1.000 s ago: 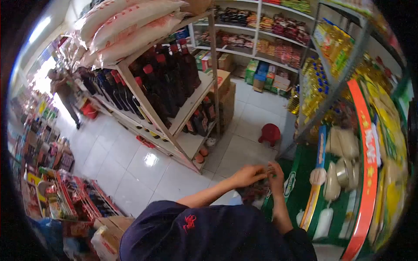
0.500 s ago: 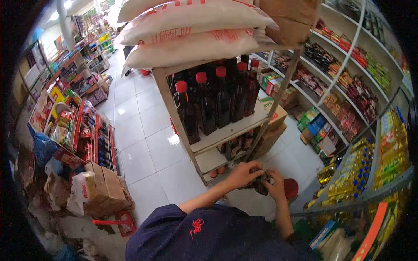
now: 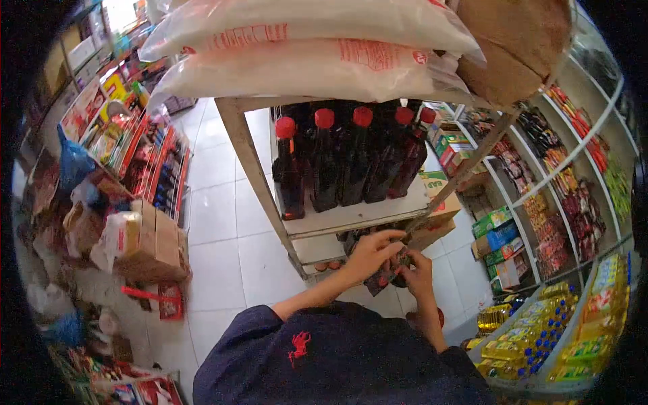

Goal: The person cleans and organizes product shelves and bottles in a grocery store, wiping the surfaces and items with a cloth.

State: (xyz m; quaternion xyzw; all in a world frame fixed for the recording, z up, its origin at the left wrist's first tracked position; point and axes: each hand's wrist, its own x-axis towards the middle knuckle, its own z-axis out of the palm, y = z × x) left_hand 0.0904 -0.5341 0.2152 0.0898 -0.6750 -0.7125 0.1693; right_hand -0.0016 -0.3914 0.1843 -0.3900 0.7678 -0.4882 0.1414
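Close in front of my chest, my left hand (image 3: 372,256) and my right hand (image 3: 418,275) meet at a small dark packet with red marks (image 3: 380,280). Both hands' fingers are bent around it, and its exact kind is too small to read. Just ahead stands a metal-framed rack, its upper shelf (image 3: 358,214) carrying several dark bottles with red caps (image 3: 325,162). More dark items on the lower level (image 3: 351,241) are partly hidden behind my left hand.
White sacks with red print (image 3: 304,67) and a brown carton (image 3: 516,47) top the rack. Shelves of packets (image 3: 526,196) and yellow oil bottles (image 3: 533,331) line the right. Cartons (image 3: 158,239) and a red display stand (image 3: 145,152) are on the left, beside the tiled floor (image 3: 212,209).
My view has come nearer to the rack and turned, so the bottles and sacks look larger. The hands stay together, and more of the dark packet shows below them.
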